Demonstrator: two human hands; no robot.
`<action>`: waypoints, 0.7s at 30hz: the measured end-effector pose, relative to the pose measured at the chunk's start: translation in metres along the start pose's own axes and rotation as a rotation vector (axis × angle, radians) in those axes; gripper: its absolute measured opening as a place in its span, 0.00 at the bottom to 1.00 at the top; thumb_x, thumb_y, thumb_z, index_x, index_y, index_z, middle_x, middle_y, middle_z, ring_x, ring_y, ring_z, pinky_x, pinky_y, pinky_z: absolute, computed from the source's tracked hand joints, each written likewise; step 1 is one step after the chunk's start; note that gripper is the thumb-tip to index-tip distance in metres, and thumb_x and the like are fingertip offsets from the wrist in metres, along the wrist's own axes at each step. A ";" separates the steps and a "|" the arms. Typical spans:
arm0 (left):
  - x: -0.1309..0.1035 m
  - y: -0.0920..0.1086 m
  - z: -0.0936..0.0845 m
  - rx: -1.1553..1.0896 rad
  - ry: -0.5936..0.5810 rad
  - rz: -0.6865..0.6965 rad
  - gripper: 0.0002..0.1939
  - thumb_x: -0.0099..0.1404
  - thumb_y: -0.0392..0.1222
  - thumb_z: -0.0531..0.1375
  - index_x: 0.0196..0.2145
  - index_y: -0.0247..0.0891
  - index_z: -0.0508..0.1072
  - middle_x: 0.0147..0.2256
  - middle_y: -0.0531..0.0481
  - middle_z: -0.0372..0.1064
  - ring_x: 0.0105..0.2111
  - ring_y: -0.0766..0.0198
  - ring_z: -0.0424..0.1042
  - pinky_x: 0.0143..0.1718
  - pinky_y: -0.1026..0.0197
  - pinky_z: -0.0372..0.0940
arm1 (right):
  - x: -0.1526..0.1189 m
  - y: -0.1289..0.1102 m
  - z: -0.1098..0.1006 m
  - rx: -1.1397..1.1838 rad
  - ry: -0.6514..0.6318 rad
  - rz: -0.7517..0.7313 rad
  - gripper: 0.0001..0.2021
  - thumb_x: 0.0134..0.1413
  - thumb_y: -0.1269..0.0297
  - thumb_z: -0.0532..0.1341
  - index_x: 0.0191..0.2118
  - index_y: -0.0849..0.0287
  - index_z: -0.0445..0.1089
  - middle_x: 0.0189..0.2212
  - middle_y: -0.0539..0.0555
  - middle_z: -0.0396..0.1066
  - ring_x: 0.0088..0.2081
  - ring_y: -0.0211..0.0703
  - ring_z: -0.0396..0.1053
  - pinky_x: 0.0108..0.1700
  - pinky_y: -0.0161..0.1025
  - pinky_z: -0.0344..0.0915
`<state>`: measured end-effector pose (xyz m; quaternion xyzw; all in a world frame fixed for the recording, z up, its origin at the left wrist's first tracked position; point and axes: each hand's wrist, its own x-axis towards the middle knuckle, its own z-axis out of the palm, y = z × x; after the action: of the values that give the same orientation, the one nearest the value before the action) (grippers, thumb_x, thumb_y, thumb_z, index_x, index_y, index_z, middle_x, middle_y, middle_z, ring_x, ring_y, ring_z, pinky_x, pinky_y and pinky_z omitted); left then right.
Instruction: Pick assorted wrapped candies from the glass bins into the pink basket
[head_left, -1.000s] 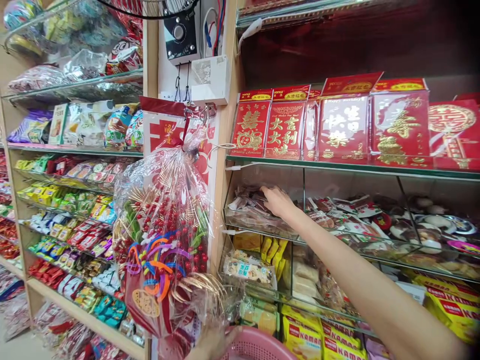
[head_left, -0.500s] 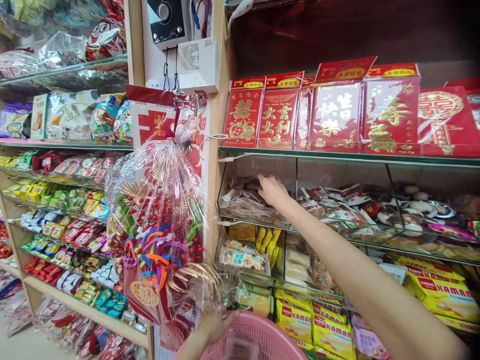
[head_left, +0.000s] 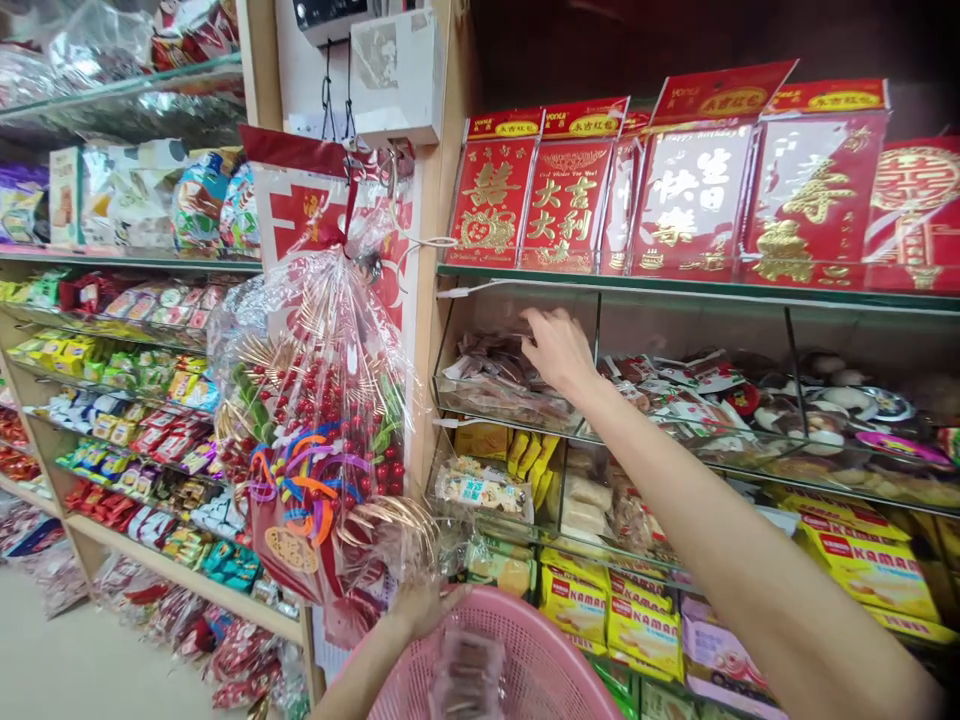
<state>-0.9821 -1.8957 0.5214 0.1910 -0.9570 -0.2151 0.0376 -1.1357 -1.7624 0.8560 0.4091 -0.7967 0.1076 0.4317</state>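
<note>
My left hand [head_left: 420, 608] grips the rim of a pink plastic basket [head_left: 577, 650] at the bottom, with its thumb along the edge. Clear packets with brown contents [head_left: 469, 672] lie inside the basket. My right hand [head_left: 559, 350] reaches into a clear shelf bin, just over a pile of small brown packets [head_left: 491, 360]. Its thumb and fingers are bent but apart, and I see nothing held between them. The fingertips are slightly blurred.
Red envelopes [head_left: 570, 200] stand on the glass shelf [head_left: 675, 285] above my right hand. A plastic-wrapped berry decoration [head_left: 322, 430] hangs left of the basket. Yellow Kaman packs [head_left: 645, 622] sit on the lower shelf. Candy racks [head_left: 150, 430] line the left side.
The view has tipped down, showing more of the basket and its packets. My right hand's fingers have lifted slightly off the brown packets. My left hand stays on the rim.
</note>
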 end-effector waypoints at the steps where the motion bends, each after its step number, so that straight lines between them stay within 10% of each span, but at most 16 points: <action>1: 0.002 -0.001 0.001 0.002 0.018 0.026 0.31 0.61 0.63 0.43 0.50 0.42 0.67 0.54 0.45 0.61 0.58 0.49 0.51 0.57 0.50 0.47 | -0.004 0.002 -0.007 0.002 0.027 -0.013 0.16 0.55 0.71 0.49 0.50 0.61 0.60 0.43 0.61 0.68 0.48 0.54 0.58 0.46 0.47 0.56; 10: 0.011 0.002 0.003 -0.016 0.007 0.064 0.26 0.61 0.60 0.47 0.50 0.45 0.67 0.53 0.50 0.63 0.56 0.52 0.55 0.57 0.55 0.48 | -0.147 -0.013 -0.041 0.351 0.036 -0.039 0.19 0.57 0.67 0.51 0.55 0.52 0.57 0.44 0.56 0.66 0.50 0.51 0.59 0.50 0.53 0.56; 16: 0.014 -0.006 0.008 -0.015 -0.082 0.053 0.25 0.61 0.61 0.46 0.46 0.46 0.70 0.47 0.49 0.69 0.50 0.53 0.62 0.52 0.56 0.54 | -0.273 -0.048 0.033 0.678 -0.408 -0.100 0.16 0.56 0.69 0.52 0.50 0.51 0.61 0.40 0.55 0.68 0.44 0.46 0.62 0.45 0.46 0.63; 21: 0.019 -0.002 0.008 0.002 -0.032 0.080 0.27 0.62 0.62 0.44 0.43 0.43 0.72 0.44 0.48 0.70 0.48 0.55 0.64 0.49 0.58 0.56 | -0.299 -0.059 0.093 0.708 -0.656 -0.060 0.11 0.54 0.70 0.54 0.44 0.56 0.64 0.37 0.53 0.68 0.42 0.44 0.62 0.42 0.41 0.63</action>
<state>-0.9999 -1.9010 0.5133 0.1489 -0.9646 -0.2155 0.0305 -1.0600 -1.6818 0.5577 0.5662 -0.7930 0.2248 -0.0052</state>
